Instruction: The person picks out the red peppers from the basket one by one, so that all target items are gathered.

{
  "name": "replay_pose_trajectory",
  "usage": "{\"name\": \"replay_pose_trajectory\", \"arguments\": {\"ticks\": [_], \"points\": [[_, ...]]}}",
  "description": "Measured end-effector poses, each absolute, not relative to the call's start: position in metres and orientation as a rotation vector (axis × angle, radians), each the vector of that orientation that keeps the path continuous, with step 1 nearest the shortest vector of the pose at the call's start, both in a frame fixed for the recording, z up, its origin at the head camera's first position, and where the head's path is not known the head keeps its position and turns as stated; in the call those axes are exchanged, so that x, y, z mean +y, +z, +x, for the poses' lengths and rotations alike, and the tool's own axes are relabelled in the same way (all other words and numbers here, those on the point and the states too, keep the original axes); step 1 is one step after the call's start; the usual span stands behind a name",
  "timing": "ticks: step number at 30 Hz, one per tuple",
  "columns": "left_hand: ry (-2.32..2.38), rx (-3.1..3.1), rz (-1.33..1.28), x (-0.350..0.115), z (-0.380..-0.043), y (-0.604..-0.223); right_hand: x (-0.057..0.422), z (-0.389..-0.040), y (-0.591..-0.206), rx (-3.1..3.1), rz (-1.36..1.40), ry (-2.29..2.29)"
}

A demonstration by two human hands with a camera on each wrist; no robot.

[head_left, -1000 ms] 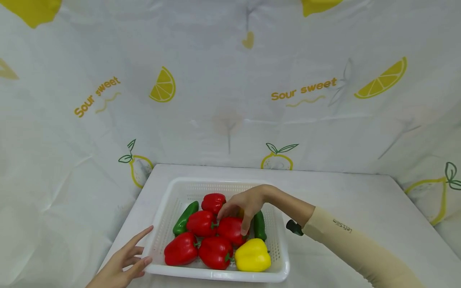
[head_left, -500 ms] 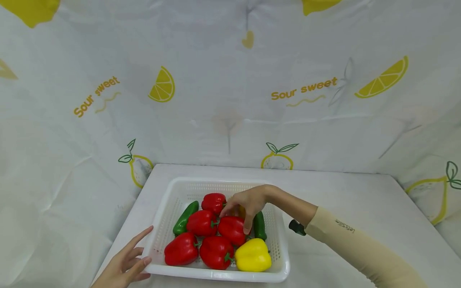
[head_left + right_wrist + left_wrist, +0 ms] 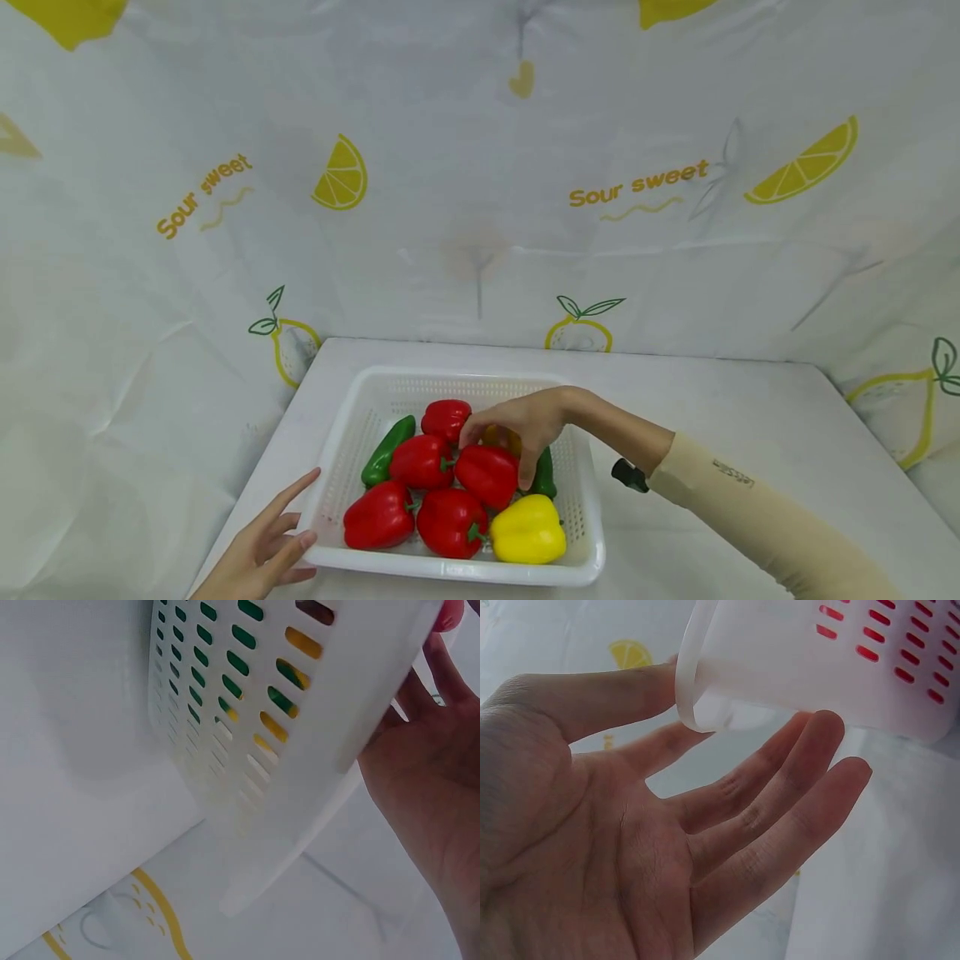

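Note:
A white plastic basket (image 3: 450,570) holds several bell peppers. My left hand (image 3: 258,552) is at its near left corner, thumb and index spread; the left wrist view shows the thumb at the rim (image 3: 686,682) and long fingers (image 3: 780,847) reaching below. Over the basket, my right hand (image 3: 528,421) arches above a red bell pepper (image 3: 486,477). Its fingers lie at the pepper's far side, and its thumb stands beside the right side. A yellow pepper (image 3: 504,438) is partly hidden under this hand. In the right wrist view, the basket wall (image 3: 330,750) hides most of the contents.
Other red peppers (image 3: 378,515), a front yellow pepper (image 3: 528,530) and long green peppers (image 3: 388,450) fill the basket. It stands on a white table (image 3: 720,433), backed by a lemon-print cloth (image 3: 450,167).
My right hand has shifted slightly to the right, and its thumb has moved from over the red bell pepper to beside it. The pepper and my left hand stay nearly in place.

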State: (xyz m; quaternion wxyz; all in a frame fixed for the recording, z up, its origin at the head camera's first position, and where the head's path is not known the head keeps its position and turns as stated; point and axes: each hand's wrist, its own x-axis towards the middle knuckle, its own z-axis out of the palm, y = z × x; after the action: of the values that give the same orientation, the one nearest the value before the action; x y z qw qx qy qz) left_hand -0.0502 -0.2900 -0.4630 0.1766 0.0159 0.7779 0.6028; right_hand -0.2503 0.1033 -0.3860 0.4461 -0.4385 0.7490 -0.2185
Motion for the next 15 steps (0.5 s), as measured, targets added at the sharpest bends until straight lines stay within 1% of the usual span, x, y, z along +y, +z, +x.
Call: {"name": "replay_pose_trajectory", "arguments": {"ticks": [6, 15], "points": [[1.702, 2.204, 0.016, -0.288, -0.05, -0.461, 0.109, -0.248, -0.383, 1.867, -1.164, -0.585], [1.694, 2.225, 0.009, -0.286, -0.049, -0.461, 0.125, -0.244, -0.372, 1.903, -1.106, -0.702]]}}
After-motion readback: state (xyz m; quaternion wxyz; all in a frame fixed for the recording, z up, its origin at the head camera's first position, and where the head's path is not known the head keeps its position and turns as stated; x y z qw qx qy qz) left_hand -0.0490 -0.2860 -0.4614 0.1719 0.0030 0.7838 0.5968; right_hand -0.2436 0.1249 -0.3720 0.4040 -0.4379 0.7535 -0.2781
